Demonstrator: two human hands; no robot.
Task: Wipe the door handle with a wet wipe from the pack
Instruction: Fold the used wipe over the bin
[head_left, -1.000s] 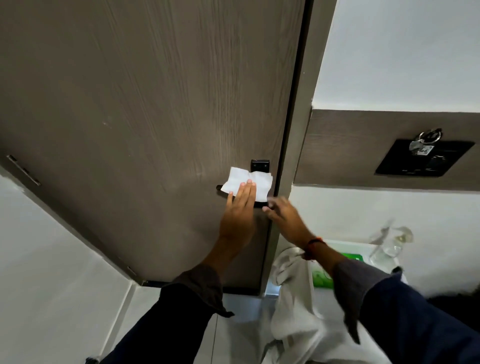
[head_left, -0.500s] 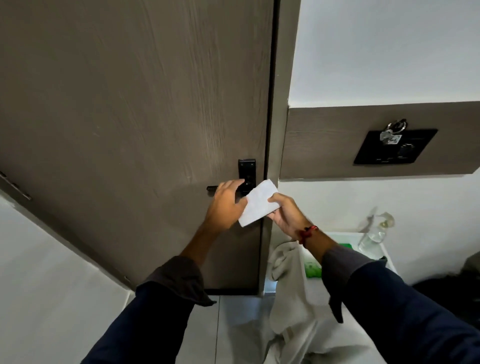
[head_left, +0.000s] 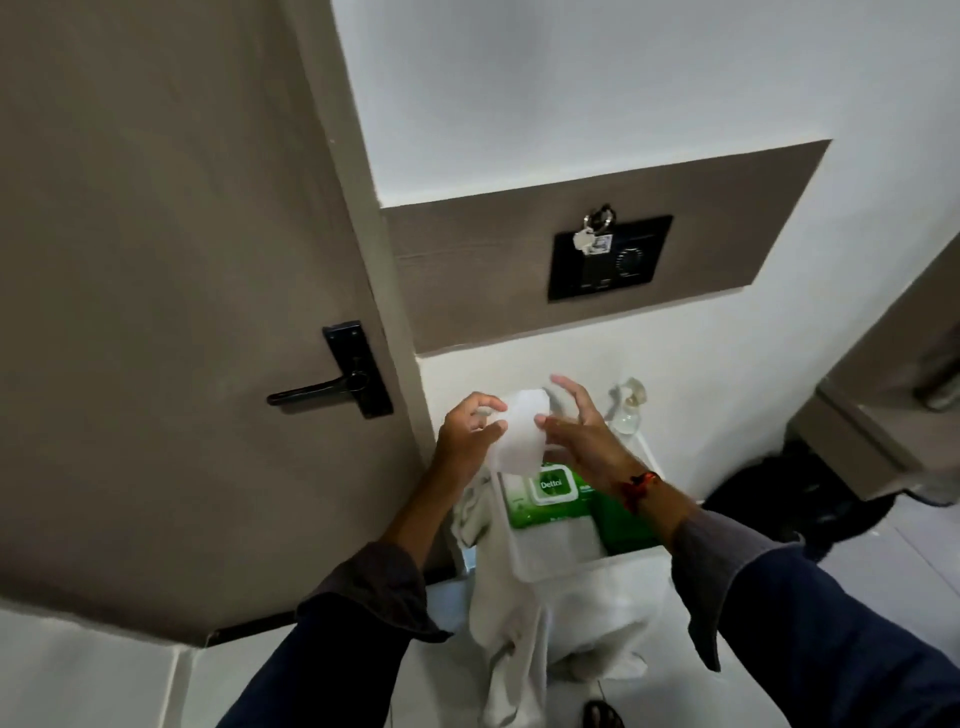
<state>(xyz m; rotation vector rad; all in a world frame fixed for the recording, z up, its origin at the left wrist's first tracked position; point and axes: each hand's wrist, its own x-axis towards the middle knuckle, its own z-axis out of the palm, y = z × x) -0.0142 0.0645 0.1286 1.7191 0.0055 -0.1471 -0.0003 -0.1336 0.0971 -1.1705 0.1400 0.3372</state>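
A white wet wipe (head_left: 519, 434) is held between both hands, above a green wipe pack (head_left: 550, 493) that lies in a white tray (head_left: 561, 561). My left hand (head_left: 470, 428) pinches the wipe's left edge. My right hand (head_left: 582, 428) holds its right edge with thumb and finger, the other fingers spread. The black lever door handle (head_left: 317, 391) sits bare on the grey-brown door (head_left: 171, 312), well to the left of my hands and untouched.
A white cloth (head_left: 514, 623) hangs over the tray's front left. A clear bottle (head_left: 628, 408) stands behind the tray against the wall. A black switch panel with keys (head_left: 608, 257) is on the wall above. A dark bag (head_left: 789, 499) lies on the floor to the right.
Both hands left the door handle and carried the wipe right and down, to above the pack. The view swung right, so the handle now sits left of my hands.
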